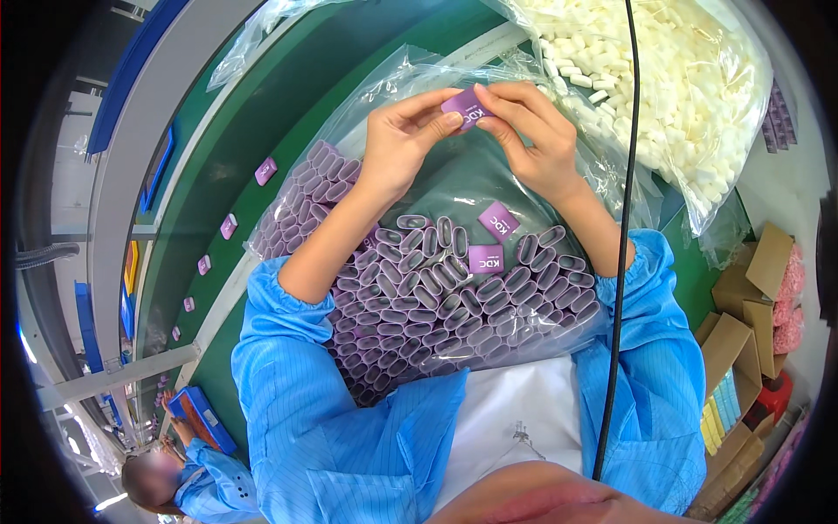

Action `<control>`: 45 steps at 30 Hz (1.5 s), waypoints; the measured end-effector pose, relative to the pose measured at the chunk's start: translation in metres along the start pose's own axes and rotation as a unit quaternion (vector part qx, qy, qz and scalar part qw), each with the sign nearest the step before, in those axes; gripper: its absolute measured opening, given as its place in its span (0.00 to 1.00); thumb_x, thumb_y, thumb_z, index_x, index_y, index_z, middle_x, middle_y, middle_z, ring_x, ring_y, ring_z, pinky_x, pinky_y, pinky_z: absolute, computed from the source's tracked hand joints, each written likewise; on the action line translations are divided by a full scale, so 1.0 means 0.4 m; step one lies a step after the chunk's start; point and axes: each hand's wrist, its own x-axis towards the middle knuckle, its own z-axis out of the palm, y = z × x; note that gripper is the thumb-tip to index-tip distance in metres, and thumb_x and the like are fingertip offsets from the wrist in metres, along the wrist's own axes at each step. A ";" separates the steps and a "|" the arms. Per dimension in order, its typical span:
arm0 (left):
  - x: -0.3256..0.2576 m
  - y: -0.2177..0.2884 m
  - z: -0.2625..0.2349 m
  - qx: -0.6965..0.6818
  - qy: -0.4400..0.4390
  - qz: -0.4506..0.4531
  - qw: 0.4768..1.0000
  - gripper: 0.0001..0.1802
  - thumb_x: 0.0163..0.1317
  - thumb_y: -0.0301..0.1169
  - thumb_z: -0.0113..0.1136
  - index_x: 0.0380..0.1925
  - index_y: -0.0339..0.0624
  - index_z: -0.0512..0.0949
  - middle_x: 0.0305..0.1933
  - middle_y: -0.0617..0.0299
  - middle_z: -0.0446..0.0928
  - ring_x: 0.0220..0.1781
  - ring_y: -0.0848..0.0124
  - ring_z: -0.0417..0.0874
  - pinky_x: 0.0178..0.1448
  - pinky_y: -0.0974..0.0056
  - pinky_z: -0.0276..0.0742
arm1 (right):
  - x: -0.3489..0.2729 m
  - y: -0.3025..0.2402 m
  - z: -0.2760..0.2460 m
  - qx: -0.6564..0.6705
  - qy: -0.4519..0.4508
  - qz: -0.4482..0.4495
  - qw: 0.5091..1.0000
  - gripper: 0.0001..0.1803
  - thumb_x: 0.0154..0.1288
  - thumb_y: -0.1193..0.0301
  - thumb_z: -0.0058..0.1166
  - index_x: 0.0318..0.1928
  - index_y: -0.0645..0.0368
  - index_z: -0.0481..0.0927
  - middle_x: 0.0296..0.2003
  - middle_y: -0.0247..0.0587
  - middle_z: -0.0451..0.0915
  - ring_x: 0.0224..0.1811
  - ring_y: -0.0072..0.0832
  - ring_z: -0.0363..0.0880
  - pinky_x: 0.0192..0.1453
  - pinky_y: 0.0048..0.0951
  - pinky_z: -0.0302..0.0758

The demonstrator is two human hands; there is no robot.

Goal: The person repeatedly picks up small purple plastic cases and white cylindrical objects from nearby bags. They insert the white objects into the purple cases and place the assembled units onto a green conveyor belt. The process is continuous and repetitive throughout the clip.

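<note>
Between the fingertips of my two hands is one small purple plastic shell [463,106] with white print on its side. My left hand [394,144] pinches its left end, the thumb along the lower edge. The fingers of my right hand [539,140] close on its right end. Below my hands lies a big heap of hollow oval purple shells [428,306] in a clear plastic bag [524,348], most standing with their openings up. Two printed shells, one tilted [498,221] and one flatter [486,258], rest on top of the heap.
An open clear bag of small white pieces [672,105] stands at the far right. A black cable [625,218] hangs across the view. On the left, a green conveyor belt [240,188] carries several purple shells. Cardboard boxes [731,349] stand at right; a co-worker [214,485] is beside a blue tray [202,419].
</note>
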 end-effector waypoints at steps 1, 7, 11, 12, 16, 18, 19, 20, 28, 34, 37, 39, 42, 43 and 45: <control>-0.001 0.000 -0.001 -0.004 -0.004 -0.006 1.000 0.16 0.60 0.21 0.59 0.50 0.31 0.76 0.44 0.52 0.80 0.43 0.68 0.82 0.51 0.64 0.81 | -0.004 -0.001 0.001 0.004 0.000 0.010 1.000 0.18 0.49 0.81 0.64 0.44 0.63 0.82 0.37 0.42 0.81 0.35 0.34 0.79 0.38 0.28 0.77; -0.003 0.015 0.000 -0.110 0.011 -0.089 0.990 0.18 0.62 0.23 0.57 0.52 0.30 0.73 0.48 0.53 0.78 0.47 0.65 0.81 0.54 0.61 0.80 | -0.001 0.018 0.020 0.028 0.086 -0.042 0.995 0.10 0.48 0.78 0.67 0.33 0.64 0.81 0.32 0.41 0.82 0.32 0.33 0.81 0.36 0.27 0.77; 0.025 0.032 -0.054 -0.037 0.104 -0.077 0.991 0.18 0.63 0.27 0.57 0.51 0.29 0.74 0.49 0.53 0.78 0.48 0.64 0.81 0.56 0.61 0.78 | 0.006 0.035 -0.036 -0.036 0.019 0.079 0.996 0.10 0.52 0.75 0.65 0.34 0.62 0.79 0.32 0.42 0.83 0.31 0.28 0.82 0.37 0.26 0.77; 0.051 0.043 -0.124 0.030 0.116 -0.085 0.989 0.18 0.63 0.28 0.58 0.51 0.30 0.74 0.48 0.53 0.79 0.49 0.65 0.81 0.56 0.64 0.78 | 0.020 0.051 -0.071 -0.030 0.041 0.121 0.991 0.10 0.55 0.74 0.63 0.37 0.62 0.78 0.32 0.42 0.84 0.32 0.29 0.83 0.37 0.26 0.77; 0.065 0.076 -0.471 0.240 0.186 -0.132 0.944 0.19 0.63 0.28 0.58 0.51 0.27 0.74 0.47 0.52 0.78 0.43 0.69 0.81 0.51 0.69 0.79 | 0.026 0.202 -0.237 -0.262 -0.112 0.242 0.928 0.13 0.60 0.75 0.56 0.47 0.56 0.79 0.35 0.41 0.83 0.36 0.30 0.81 0.43 0.29 0.76; 0.072 0.037 -0.627 0.306 0.173 -0.263 0.899 0.19 0.61 0.29 0.58 0.51 0.32 0.75 0.49 0.52 0.77 0.45 0.68 0.80 0.51 0.69 0.78 | 0.005 0.228 -0.293 -0.262 -0.189 0.212 0.922 0.10 0.55 0.76 0.53 0.39 0.62 0.81 0.38 0.49 0.82 0.39 0.44 0.81 0.44 0.38 0.76; 0.068 0.025 -0.642 0.360 0.180 -0.307 0.862 0.19 0.60 0.30 0.59 0.51 0.34 0.76 0.50 0.51 0.77 0.45 0.66 0.81 0.52 0.67 0.78 | -0.002 0.239 -0.292 -0.289 -0.204 0.216 0.910 0.11 0.54 0.77 0.53 0.39 0.62 0.81 0.38 0.50 0.81 0.40 0.44 0.80 0.44 0.39 0.76; 0.065 0.011 -0.655 0.412 0.186 -0.349 0.821 0.20 0.59 0.30 0.59 0.51 0.36 0.76 0.51 0.50 0.77 0.46 0.64 0.81 0.52 0.66 0.78 | -0.011 0.251 -0.289 -0.315 -0.220 0.218 0.897 0.12 0.53 0.78 0.52 0.39 0.63 0.82 0.39 0.51 0.81 0.41 0.45 0.80 0.45 0.39 0.76; 0.021 0.083 -0.105 0.558 -0.071 0.188 0.805 0.13 0.54 0.31 0.64 0.42 0.43 0.81 0.46 0.56 0.77 0.47 0.61 0.77 0.50 0.61 0.75 | -0.030 0.305 -0.261 -0.421 -0.263 0.200 0.845 0.08 0.53 0.81 0.53 0.34 0.64 0.80 0.35 0.47 0.79 0.37 0.46 0.77 0.45 0.40 0.73; -0.041 0.006 0.102 0.467 -0.428 0.086 0.769 0.18 0.46 0.32 0.68 0.39 0.39 0.79 0.40 0.58 0.74 0.48 0.60 0.72 0.54 0.58 0.71 | -0.021 0.280 -0.243 -0.446 -0.236 0.161 0.848 0.05 0.51 0.82 0.52 0.30 0.62 0.79 0.34 0.49 0.78 0.36 0.47 0.78 0.43 0.41 0.74; -0.030 0.003 0.117 0.487 -0.422 0.073 0.761 0.15 0.46 0.32 0.68 0.35 0.40 0.80 0.39 0.59 0.74 0.48 0.60 0.72 0.52 0.58 0.71 | -0.034 0.279 -0.253 -0.457 -0.211 0.198 0.841 0.04 0.52 0.81 0.51 0.29 0.63 0.79 0.34 0.51 0.78 0.37 0.47 0.79 0.42 0.41 0.75; -0.031 0.003 0.098 0.503 -0.396 0.083 0.764 0.11 0.48 0.31 0.67 0.34 0.42 0.81 0.38 0.59 0.74 0.48 0.60 0.72 0.51 0.60 0.71 | -0.024 0.275 -0.229 -0.523 -0.201 0.248 0.790 0.05 0.53 0.81 0.49 0.28 0.64 0.78 0.35 0.52 0.79 0.38 0.47 0.79 0.41 0.41 0.76; -0.029 -0.006 0.073 0.413 -0.291 0.115 0.855 0.11 0.51 0.30 0.66 0.36 0.42 0.82 0.39 0.59 0.74 0.46 0.59 0.74 0.51 0.61 0.71 | -0.034 0.277 -0.219 -0.550 -0.211 0.208 0.781 0.08 0.53 0.79 0.45 0.27 0.66 0.79 0.31 0.56 0.79 0.36 0.49 0.79 0.38 0.45 0.76; -0.021 -0.011 0.063 0.406 -0.265 0.133 0.865 0.12 0.55 0.30 0.64 0.40 0.43 0.82 0.41 0.59 0.75 0.46 0.63 0.76 0.50 0.62 0.73 | -0.040 0.280 -0.217 -0.559 -0.214 0.195 0.777 0.09 0.53 0.78 0.44 0.27 0.66 0.79 0.29 0.58 0.79 0.35 0.49 0.79 0.37 0.46 0.76; -0.008 -0.010 0.053 0.353 -0.202 0.075 0.910 0.12 0.57 0.31 0.63 0.41 0.43 0.81 0.42 0.60 0.76 0.46 0.66 0.77 0.50 0.63 0.74 | -0.049 0.297 -0.216 -0.533 -0.198 0.275 0.775 0.07 0.54 0.79 0.46 0.29 0.64 0.79 0.33 0.53 0.78 0.39 0.46 0.79 0.40 0.43 0.77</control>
